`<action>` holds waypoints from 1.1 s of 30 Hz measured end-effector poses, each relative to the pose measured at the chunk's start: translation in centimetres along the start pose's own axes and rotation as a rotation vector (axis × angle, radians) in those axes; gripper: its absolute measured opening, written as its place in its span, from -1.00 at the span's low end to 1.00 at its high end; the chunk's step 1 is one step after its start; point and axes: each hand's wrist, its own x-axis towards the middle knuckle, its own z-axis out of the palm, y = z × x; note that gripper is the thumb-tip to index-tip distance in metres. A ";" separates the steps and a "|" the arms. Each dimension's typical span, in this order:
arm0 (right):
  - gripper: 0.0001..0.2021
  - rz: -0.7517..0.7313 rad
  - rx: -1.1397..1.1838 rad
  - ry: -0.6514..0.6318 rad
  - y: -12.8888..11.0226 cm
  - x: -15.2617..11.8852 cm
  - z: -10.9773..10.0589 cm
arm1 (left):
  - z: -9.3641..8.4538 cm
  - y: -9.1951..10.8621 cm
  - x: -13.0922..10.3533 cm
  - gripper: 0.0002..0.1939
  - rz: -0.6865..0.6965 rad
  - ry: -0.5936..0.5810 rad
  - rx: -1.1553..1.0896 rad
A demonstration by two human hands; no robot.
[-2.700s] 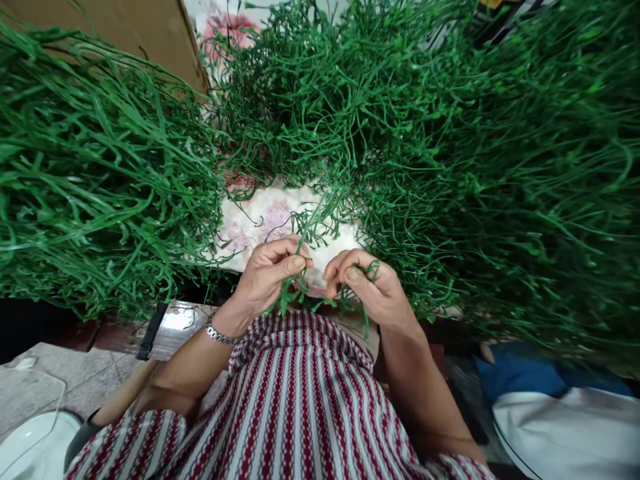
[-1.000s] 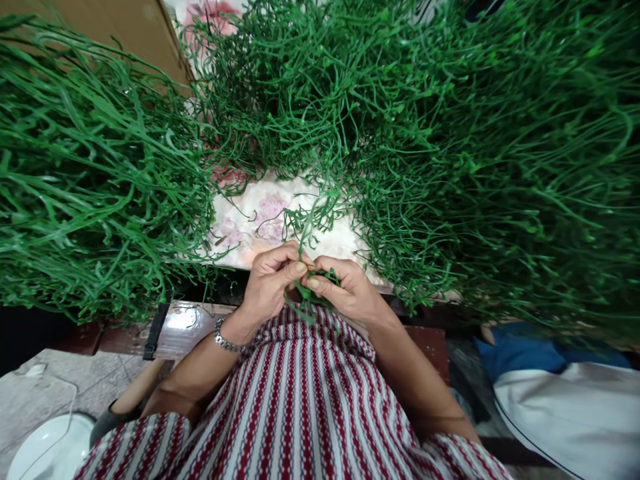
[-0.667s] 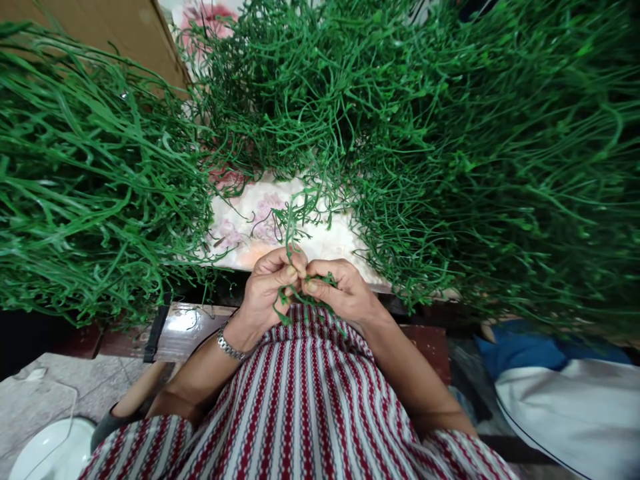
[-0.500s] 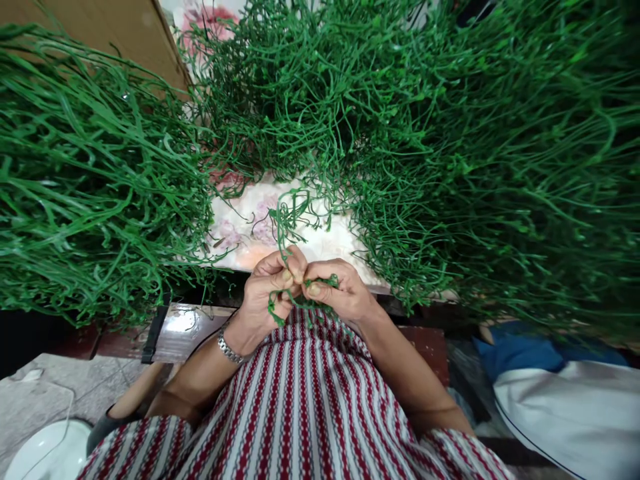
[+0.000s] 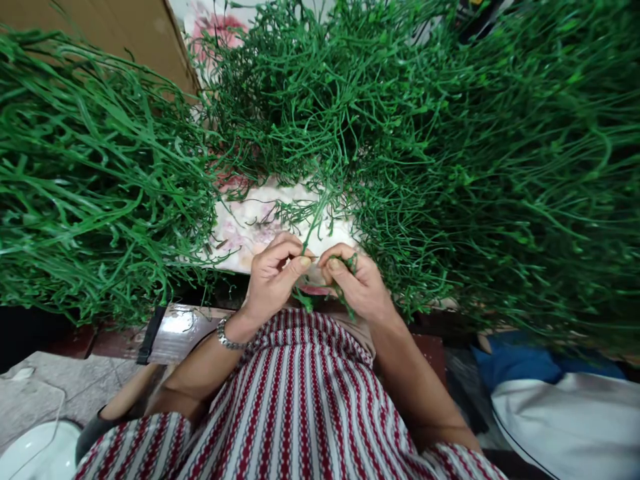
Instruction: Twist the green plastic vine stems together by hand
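Note:
My left hand [image 5: 276, 272], with a metal watch [image 5: 226, 335] at its wrist, pinches a thin green stem [image 5: 317, 219] between thumb and forefinger. This stem looks like artificial greenery and runs up from the fingers over the white cloth. Opposite it, my right hand [image 5: 361, 279] is closed on another green sprig [image 5: 351, 262], whose lower part hangs beneath the palm. A small gap separates the two sets of fingertips, and a thin dark tip pokes from the left pinch into it.
Big heaps of green stems lie to the left [image 5: 95, 180], at the back [image 5: 310, 87] and to the right [image 5: 525, 180]. Between them shows a flowered white cloth [image 5: 240, 227]. A cardboard box [image 5: 115, 33] stands back left. People sit close on both sides, one in blue and white clothing [image 5: 565, 407].
My hands have moved apart from touching fingertips, the right one shifting right. The stem in my left hand now stands straighter and leans right.

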 end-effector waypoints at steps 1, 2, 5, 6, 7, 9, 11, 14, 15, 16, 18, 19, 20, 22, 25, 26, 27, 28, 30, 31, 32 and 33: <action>-0.70 0.013 0.014 0.003 0.4 0.0 0.5 | 0.1 -0.3 0.0 -0.92 0.029 0.024 0.037; -0.67 0.013 0.027 0.003 0.8 0.0 1.0 | 0.2 -0.5 0.0 -0.92 0.053 0.050 0.067; -0.59 -0.006 0.067 0.010 1.8 0.1 2.2 | 0.8 -0.8 -0.1 -0.93 0.090 0.074 0.147; -0.56 0.006 0.095 0.016 1.9 0.1 2.5 | 1.0 -0.9 -0.1 -0.94 0.110 0.070 0.172; -0.54 0.038 0.139 0.016 2.0 0.1 2.7 | 1.2 -1.0 -0.2 -0.94 0.138 0.067 0.198; -0.51 0.135 0.273 0.004 2.1 0.0 2.8 | 1.6 -1.2 -0.3 -0.94 0.208 0.061 0.247; -0.52 0.225 0.408 -0.003 2.0 -0.2 2.9 | 1.7 -1.4 -0.4 -0.94 0.256 0.062 0.275; -0.55 0.289 0.480 -0.031 1.6 -0.5 3.0 | 1.7 -1.6 -0.5 -0.94 0.205 0.048 0.222; -0.56 0.297 0.479 -0.045 1.5 -0.5 3.0 | 1.6 -1.6 -0.5 -0.95 0.151 0.041 0.167; -0.57 0.301 0.481 -0.059 1.5 -0.5 2.9 | 1.5 -1.5 -0.5 -0.95 0.080 0.041 0.085; -0.60 0.290 0.487 -0.060 1.5 -0.6 2.8 | 1.4 -1.1 -0.5 -0.94 -0.094 0.071 -0.133; -0.62 0.270 0.481 -0.051 1.6 -0.6 2.7 | 1.3 -0.9 -0.4 -0.93 -0.179 0.093 -0.248; -0.64 0.239 0.463 -0.044 1.7 -0.6 2.6 | 1.3 -0.7 -0.4 -0.91 -0.254 0.111 -0.352; -0.70 0.151 0.382 -0.042 1.8 -0.7 2.4 | 1.1 -0.1 -0.2 -0.87 -0.368 0.110 -0.499; -0.72 0.026 0.225 -0.119 2.1 -1.0 2.1 | 0.5 1.0 0.3 -0.84 -0.445 0.097 -0.620; -0.70 -0.001 0.180 -0.157 2.2 -1.1 2.1 | 0.3 1.4 0.5 -0.84 -0.434 0.114 -0.643; -0.68 -0.019 0.141 -0.186 2.2 -1.3 2.1 | 0.2 1.8 0.7 -0.84 -0.406 0.128 -0.652; -0.68 -0.030 0.112 -0.199 2.3 -1.5 2.0 | 0.1 2.1 0.9 -0.85 -0.375 0.133 -0.646; -0.70 -0.061 0.067 -0.156 2.1 -1.8 1.7 | 0.2 2.4 1.0 -0.87 -0.365 0.064 -0.601; -0.72 -0.084 0.040 -0.105 2.0 -1.9 1.5 | 0.3 2.5 1.0 -0.88 -0.371 0.022 -0.582; -0.76 -0.109 0.011 -0.045 1.7 -2.0 1.2 | 0.4 2.4 1.0 -0.88 -0.375 -0.008 -0.569; -0.78 -0.132 -0.025 0.018 1.4 -2.1 0.9 | 0.5 2.3 0.9 -0.88 -0.369 -0.018 -0.560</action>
